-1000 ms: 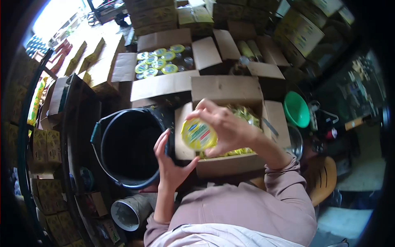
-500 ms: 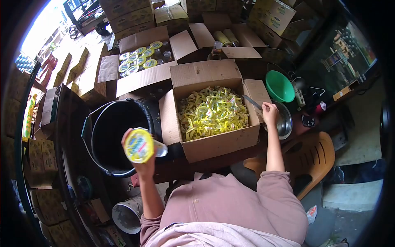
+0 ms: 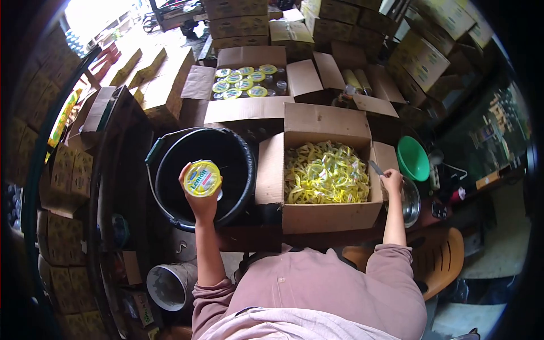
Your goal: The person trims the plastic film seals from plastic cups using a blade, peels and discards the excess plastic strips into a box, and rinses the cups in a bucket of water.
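Observation:
A cup with a yellow "Lemon" lid [image 3: 202,179] is in my left hand [image 3: 200,205], held over the black bucket [image 3: 247,195] with its lid facing up. Part of another clear cup seems to show beside my fingers. My right hand [image 3: 392,181] is closed on the handle end of a knife [image 3: 375,168], whose blade points up and left by the right flap of an open carton [image 3: 331,218]. Inside that carton lies a heap of yellow plastic strips [image 3: 326,173]. A metal bowl [image 3: 412,204] is partly hidden behind my right hand.
Behind stands an open carton [image 3: 249,109] of yellow-lidded cups [image 3: 243,84]. A green bowl [image 3: 412,158] is at the right, near an orange chair [image 3: 445,263]. A dirty white pail [image 3: 170,286] stands below the bucket. Stacked cartons [image 3: 236,25] fill the back.
My right hand has left the cup and gone right to the knife. My left hand took the cup left and now has it above the bucket. The whole view has also shifted.

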A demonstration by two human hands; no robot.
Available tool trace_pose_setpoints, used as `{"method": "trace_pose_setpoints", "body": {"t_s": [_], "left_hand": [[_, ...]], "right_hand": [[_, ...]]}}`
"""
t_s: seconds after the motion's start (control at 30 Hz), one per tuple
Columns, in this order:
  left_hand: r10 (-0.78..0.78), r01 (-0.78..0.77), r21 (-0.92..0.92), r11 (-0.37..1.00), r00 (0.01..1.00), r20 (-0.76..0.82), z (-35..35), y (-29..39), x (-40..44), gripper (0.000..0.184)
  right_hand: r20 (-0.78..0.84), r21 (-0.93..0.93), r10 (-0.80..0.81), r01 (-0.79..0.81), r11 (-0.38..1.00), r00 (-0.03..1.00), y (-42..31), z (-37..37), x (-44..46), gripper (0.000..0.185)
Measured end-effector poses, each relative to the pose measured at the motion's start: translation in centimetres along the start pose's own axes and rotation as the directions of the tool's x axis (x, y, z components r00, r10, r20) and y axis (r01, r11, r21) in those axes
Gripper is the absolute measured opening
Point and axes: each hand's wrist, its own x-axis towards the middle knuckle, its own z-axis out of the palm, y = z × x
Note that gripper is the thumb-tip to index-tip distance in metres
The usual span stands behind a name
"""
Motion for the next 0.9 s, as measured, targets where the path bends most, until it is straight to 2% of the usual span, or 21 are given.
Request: {"method": "trace_pose_setpoints", "body": {"t_s": [0.07, 0.17, 0.2, 0.27, 0.33, 0.4, 0.47, 0.53, 0.6, 0.8, 0.83, 0.9], "left_hand": [[-0.018, 0.018, -0.008, 1.0, 1.0, 0.011, -0.2, -0.2, 0.0, 0.077], [-0.064, 0.065, -0.035, 0.997, 0.997, 0.045, -0.2, 0.0, 0.1, 0.077], [-0.071, 0.072, -0.012, 0.997, 0.996, 0.056, -0.2, 0.5, 0.2, 0.077], [-0.048, 0.052, -0.056, 0.997, 0.996, 0.074, 0.1, 0.4, 0.5, 0.072], [-0.058, 0.059, -0.017, 0.998, 0.996, 0.074, 0.0, 0.2, 0.6, 0.073], [-0.11, 0.107, 0.04, 0.993, 0.992, 0.067, -0.1, 0.4, 0.6, 0.067], [-0.117, 0.108, 0.085, 0.991, 0.988, 0.104, -0.3, 0.2, 0.6, 0.065], [-0.137, 0.131, 0.069, 0.989, 0.986, 0.096, -0.1, 0.1, 0.5, 0.063], [-0.166, 0.159, 0.071, 0.985, 0.981, 0.1, -0.2, 0.2, 0.5, 0.065], [-0.1, 0.099, 0.054, 0.994, 0.995, 0.025, -0.2, -0.9, 0.3, 0.073], [-0.089, 0.085, 0.105, 0.991, 0.995, 0.034, -0.3, -0.6, 0.4, 0.073], [-0.08, 0.077, 0.08, 0.994, 0.996, 0.03, -0.1, -0.8, 0.3, 0.073]], "right_hand": [[0.074, -0.083, 0.04, -0.034, 0.996, 0.996, -1.6, -1.0, 0.0, 0.013], [-0.016, -0.021, -0.116, 0.116, 0.993, 0.993, -5.2, -1.2, 0.3, 0.012], [-0.008, 0.156, -0.158, 0.158, 0.975, 0.987, -7.2, -1.0, 0.2, 0.012], [-0.04, 0.584, -0.315, 0.278, 0.763, 0.948, -13.0, -0.8, -1.0, 0.019], [0.028, 0.628, -0.405, 0.299, 0.719, 0.914, -20.3, -3.1, -4.1, 0.03], [0.037, 0.741, -0.58, 0.367, 0.563, 0.814, -26.2, -4.8, -7.2, 0.035], [-0.027, 0.817, -0.747, 0.446, 0.367, 0.664, -30.4, -5.8, -9.8, 0.036], [-0.03, 0.849, -0.857, 0.465, 0.25, 0.515, -33.3, -6.1, -12.0, 0.036], [0.015, 0.801, -0.895, 0.53, 0.277, 0.445, -35.6, -6.5, -14.3, 0.032], [-0.012, 0.724, -0.941, 0.652, 0.226, 0.339, -38.3, -4.6, -18.1, 0.03], [-0.009, 0.724, -0.942, 0.652, 0.225, 0.335, -38.5, -4.6, -18.4, 0.03], [-0.002, 0.72, -0.945, 0.656, 0.225, 0.327, -38.9, -4.4, -18.6, 0.029]]}}
